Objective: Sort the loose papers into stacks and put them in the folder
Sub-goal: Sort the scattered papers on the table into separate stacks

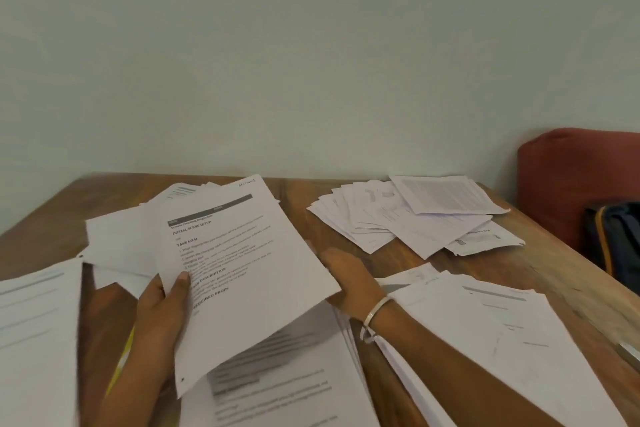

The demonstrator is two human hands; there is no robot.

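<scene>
The right hand (346, 282) has its fingers tucked under the lifted paper (242, 274), so they cannot be seen. The pile (34, 340) at the lower left is blurry and cut off by the edge. Only a bit of the dark bag (616, 239) at the right edge shows.

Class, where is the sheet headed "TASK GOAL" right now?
In the head view it is centre-left: the sheet is held above the table, the left hand pinching its left edge, the right hand at its right edge.

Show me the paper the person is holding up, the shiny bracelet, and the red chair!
held paper (242, 253): head view, middle of the printed page.
bracelet (375, 314): head view, band on the right wrist.
red chair (575, 177): head view, its backrest.
</scene>
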